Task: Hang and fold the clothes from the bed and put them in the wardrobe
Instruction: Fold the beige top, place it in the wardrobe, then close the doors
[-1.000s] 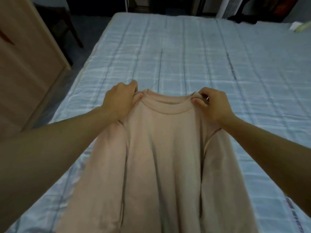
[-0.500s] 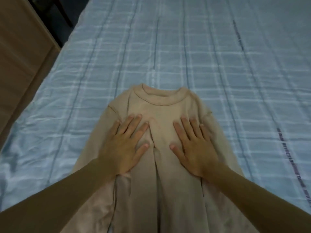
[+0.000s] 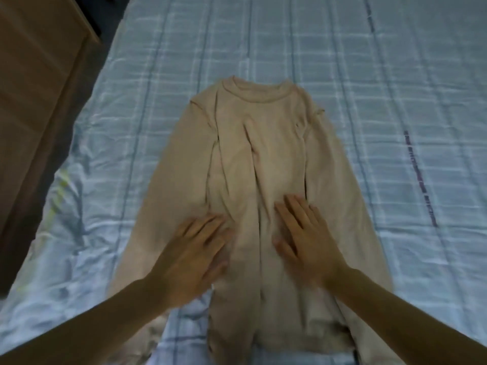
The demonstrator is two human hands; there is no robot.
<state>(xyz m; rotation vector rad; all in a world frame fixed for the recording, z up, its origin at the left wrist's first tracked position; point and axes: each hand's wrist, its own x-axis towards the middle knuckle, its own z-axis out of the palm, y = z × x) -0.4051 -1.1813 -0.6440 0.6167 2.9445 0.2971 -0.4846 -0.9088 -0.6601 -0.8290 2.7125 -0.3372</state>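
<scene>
The sweater [image 3: 263,154] lay flat on the bed [image 3: 395,75], collar at the far end and sleeves alongside the body. The left hand [image 3: 192,254] and right hand [image 3: 308,241] rested palm-down on its lower middle, either side of a centre crease. The fingers [image 3: 292,209] were straight and spread, grasping nothing, and pointed toward the collar.

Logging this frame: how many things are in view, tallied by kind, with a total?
Garments: 1, beige long-sleeved crew-neck top
Hands: 2, left hand and right hand, both flat on the top
Bedding: 1, light blue checked bedsheet
Furniture: 1, brown wooden cabinet at the left edge
Total: 5
</scene>
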